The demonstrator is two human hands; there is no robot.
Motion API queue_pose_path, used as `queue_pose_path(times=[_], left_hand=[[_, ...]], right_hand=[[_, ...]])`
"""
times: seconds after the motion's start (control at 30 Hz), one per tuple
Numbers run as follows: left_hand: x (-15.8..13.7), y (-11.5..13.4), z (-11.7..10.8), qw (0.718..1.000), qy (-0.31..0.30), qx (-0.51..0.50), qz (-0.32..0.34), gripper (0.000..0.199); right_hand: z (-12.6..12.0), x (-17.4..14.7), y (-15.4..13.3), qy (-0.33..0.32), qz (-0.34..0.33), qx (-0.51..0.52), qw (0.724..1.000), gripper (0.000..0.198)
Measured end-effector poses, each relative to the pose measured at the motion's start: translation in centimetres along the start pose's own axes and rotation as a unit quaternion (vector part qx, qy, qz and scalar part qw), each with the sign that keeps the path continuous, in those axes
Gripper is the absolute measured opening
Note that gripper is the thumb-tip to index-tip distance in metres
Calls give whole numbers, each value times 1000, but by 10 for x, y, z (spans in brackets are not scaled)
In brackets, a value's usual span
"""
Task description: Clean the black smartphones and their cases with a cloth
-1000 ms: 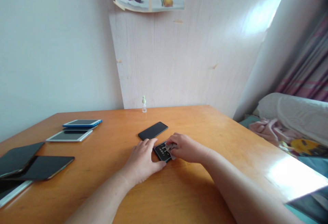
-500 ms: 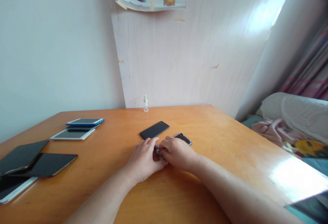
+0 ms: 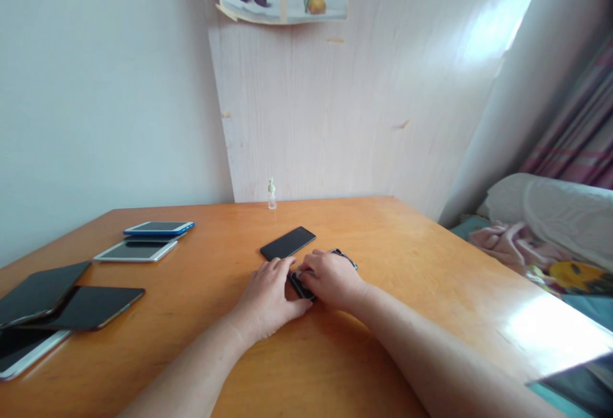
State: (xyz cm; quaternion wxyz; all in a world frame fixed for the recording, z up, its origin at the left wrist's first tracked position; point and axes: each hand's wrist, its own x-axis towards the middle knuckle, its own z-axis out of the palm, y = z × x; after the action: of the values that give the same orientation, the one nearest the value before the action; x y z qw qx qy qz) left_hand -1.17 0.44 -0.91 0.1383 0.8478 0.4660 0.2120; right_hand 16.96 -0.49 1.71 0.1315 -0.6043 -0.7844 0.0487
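Note:
A dark phone [image 3: 299, 285] lies flat on the orange wooden table [image 3: 383, 354], mostly covered by my hands. My left hand [image 3: 268, 297] rests on its left end and holds it steady. My right hand [image 3: 330, 277] presses a small grey cloth [image 3: 302, 272] onto its screen; only a sliver of the cloth shows. A second black phone [image 3: 288, 243] lies just beyond my hands, apart from them.
A small clear spray bottle [image 3: 272, 194] stands at the table's back edge by the wall. Several tablets and phones lie at the left: a blue-cased one [image 3: 159, 228], a white one [image 3: 135, 251], dark ones [image 3: 71, 306]. A bed with bedding [image 3: 541, 233] is on the right.
My right hand slid the cloth along the phone, first toward my left hand, then slightly back toward the phone's far end. The view shifted a little. My left hand stayed put.

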Motion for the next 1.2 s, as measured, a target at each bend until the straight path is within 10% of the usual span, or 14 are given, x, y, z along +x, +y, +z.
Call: queue_pose_path(times=[0.2, 0.47, 0.67, 0.93, 1.1, 1.2], left_hand=[[-1, -2, 2, 1000, 0, -7, 8, 75], [-1, 3, -1, 1000, -5, -1, -12, 74], [-1, 4, -3, 1000, -19, -5, -12, 76], [-1, 1, -1, 1000, -8, 4, -6, 72], [-1, 0, -1, 1000, -13, 10, -10, 71], [0, -1, -1, 1000, -12, 13, -5, 70]], right_hand=[[-18, 4, 52, 21, 189, -78, 979, 22], [-8, -9, 6, -57, -41, 10, 997, 16], [-31, -2, 49, -58, 194, -98, 974, 22], [-20, -18, 11, -112, -51, 21, 992, 14], [-38, -9, 53, -101, 160, -90, 978, 23], [-39, -8, 57, -108, 173, -102, 974, 22]])
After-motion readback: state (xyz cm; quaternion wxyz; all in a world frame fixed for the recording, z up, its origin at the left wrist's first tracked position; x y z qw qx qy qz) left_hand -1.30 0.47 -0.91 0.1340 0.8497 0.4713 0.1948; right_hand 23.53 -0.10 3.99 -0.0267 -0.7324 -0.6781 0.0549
